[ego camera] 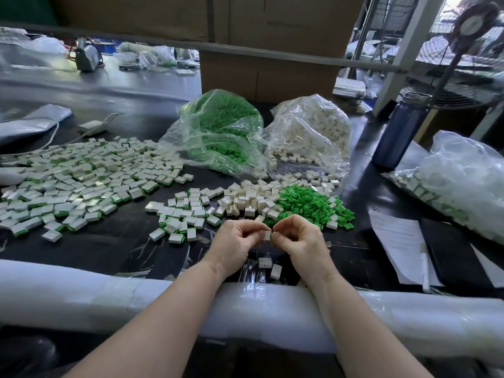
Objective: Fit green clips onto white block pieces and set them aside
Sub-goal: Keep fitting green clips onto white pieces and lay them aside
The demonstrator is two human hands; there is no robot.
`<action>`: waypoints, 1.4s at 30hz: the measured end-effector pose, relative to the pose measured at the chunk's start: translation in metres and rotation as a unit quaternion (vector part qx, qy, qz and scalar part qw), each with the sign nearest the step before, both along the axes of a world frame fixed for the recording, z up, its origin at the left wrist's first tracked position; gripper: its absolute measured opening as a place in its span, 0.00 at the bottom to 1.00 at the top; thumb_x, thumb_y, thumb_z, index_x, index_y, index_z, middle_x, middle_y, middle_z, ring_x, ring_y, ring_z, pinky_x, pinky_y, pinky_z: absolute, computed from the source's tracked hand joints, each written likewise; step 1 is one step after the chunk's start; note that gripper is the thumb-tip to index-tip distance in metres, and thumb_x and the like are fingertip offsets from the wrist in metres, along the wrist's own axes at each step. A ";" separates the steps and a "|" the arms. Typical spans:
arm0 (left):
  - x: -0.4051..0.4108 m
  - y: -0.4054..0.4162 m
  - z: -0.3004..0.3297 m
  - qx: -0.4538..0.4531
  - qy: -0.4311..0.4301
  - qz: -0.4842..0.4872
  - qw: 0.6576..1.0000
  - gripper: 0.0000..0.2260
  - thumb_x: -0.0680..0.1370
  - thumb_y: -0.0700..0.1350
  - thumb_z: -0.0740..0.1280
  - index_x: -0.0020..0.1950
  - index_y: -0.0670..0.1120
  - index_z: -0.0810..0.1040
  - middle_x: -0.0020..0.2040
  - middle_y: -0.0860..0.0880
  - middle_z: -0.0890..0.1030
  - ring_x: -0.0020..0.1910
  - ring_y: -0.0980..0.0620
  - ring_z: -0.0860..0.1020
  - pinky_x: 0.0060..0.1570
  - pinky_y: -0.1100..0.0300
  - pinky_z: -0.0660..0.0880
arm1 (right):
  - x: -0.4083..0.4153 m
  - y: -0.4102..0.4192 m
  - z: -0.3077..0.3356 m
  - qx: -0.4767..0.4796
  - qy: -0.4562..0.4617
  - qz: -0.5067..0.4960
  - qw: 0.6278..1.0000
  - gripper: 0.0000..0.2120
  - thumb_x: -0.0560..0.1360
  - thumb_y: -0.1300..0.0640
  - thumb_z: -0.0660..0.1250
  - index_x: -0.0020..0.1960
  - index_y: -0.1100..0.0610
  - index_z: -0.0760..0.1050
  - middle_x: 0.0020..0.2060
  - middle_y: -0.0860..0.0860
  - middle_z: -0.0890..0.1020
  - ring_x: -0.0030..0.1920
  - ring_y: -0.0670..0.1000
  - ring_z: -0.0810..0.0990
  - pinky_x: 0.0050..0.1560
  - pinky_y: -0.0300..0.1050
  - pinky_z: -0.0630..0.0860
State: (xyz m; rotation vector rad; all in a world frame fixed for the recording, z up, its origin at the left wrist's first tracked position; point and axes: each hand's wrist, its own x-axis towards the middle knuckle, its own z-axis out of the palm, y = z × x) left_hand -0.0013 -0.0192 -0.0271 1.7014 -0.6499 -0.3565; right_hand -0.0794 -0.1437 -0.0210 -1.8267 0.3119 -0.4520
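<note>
Both hands meet above the near edge of the black table. My left hand and my right hand pinch one small white block between their fingertips; any green clip on it is hidden by the fingers. Just beyond the hands lie a loose heap of white blocks and a heap of green clips. Fitted blocks with green edges lie to the left, and a much wider spread of them covers the far left. Two bare white blocks lie under my wrists.
Farther back stand a clear bag of green clips and a clear bag of white blocks. A dark blue bottle, paper sheets and another filled bag occupy the right. White foam padding lines the near table edge.
</note>
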 end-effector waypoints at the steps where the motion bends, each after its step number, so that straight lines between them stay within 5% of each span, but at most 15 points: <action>1: 0.000 0.000 0.000 0.004 -0.002 -0.002 1.000 0.09 0.76 0.35 0.66 0.43 0.49 0.82 0.43 0.46 0.83 0.43 0.51 0.80 0.50 0.61 0.78 | 0.000 0.000 0.000 0.004 0.002 0.003 1.000 0.06 0.71 0.68 0.70 0.42 0.59 0.75 0.32 0.53 0.79 0.33 0.46 0.76 0.37 0.38 0.75; 9: -0.002 0.003 0.002 0.059 -0.051 -0.032 0.996 0.06 0.75 0.35 0.67 0.48 0.42 0.83 0.39 0.55 0.78 0.40 0.61 0.76 0.46 0.74 0.71 | -0.002 -0.003 0.001 0.031 0.020 0.045 0.998 0.08 0.68 0.72 0.70 0.39 0.61 0.75 0.34 0.57 0.80 0.36 0.53 0.78 0.41 0.48 0.77; 17: -0.004 -0.001 0.000 0.025 -0.044 -0.015 0.999 0.09 0.77 0.38 0.64 0.50 0.51 0.79 0.41 0.51 0.79 0.41 0.53 0.77 0.48 0.62 0.75 | 0.002 -0.005 -0.002 0.124 -0.014 0.009 0.992 0.04 0.72 0.69 0.68 0.40 0.63 0.76 0.27 0.52 0.81 0.26 0.46 0.78 0.26 0.36 0.74; 21: -0.003 0.000 -0.002 0.026 -0.079 -0.021 0.996 0.11 0.74 0.37 0.68 0.47 0.54 0.75 0.38 0.51 0.74 0.35 0.55 0.71 0.41 0.64 0.73 | 0.002 -0.005 -0.004 0.128 -0.015 -0.006 0.992 0.04 0.73 0.67 0.68 0.40 0.63 0.77 0.28 0.55 0.80 0.26 0.47 0.77 0.27 0.37 0.74; 28: 0.002 0.000 -0.003 0.016 -0.054 0.013 0.998 0.05 0.76 0.44 0.66 0.42 0.52 0.78 0.41 0.45 0.81 0.40 0.50 0.77 0.46 0.55 0.76 | 0.001 -0.007 -0.004 0.105 -0.004 0.003 0.994 0.03 0.73 0.66 0.68 0.41 0.62 0.78 0.32 0.56 0.81 0.30 0.46 0.78 0.31 0.36 0.76; 36: 0.002 0.001 -0.003 -0.017 0.006 -0.020 1.000 0.08 0.77 0.41 0.65 0.41 0.51 0.79 0.36 0.54 0.81 0.34 0.63 0.77 0.37 0.69 0.74 | 0.001 -0.003 -0.002 0.098 -0.007 0.020 0.995 0.04 0.74 0.64 0.67 0.41 0.64 0.78 0.31 0.55 0.80 0.30 0.43 0.77 0.32 0.35 0.75; 42: -0.001 0.002 0.000 0.018 0.006 -0.030 0.999 0.05 0.77 0.41 0.65 0.46 0.45 0.80 0.41 0.48 0.81 0.40 0.56 0.78 0.37 0.67 0.77 | 0.002 -0.002 -0.004 0.061 0.005 0.015 0.998 0.05 0.74 0.66 0.66 0.40 0.66 0.76 0.30 0.55 0.77 0.30 0.47 0.73 0.32 0.37 0.72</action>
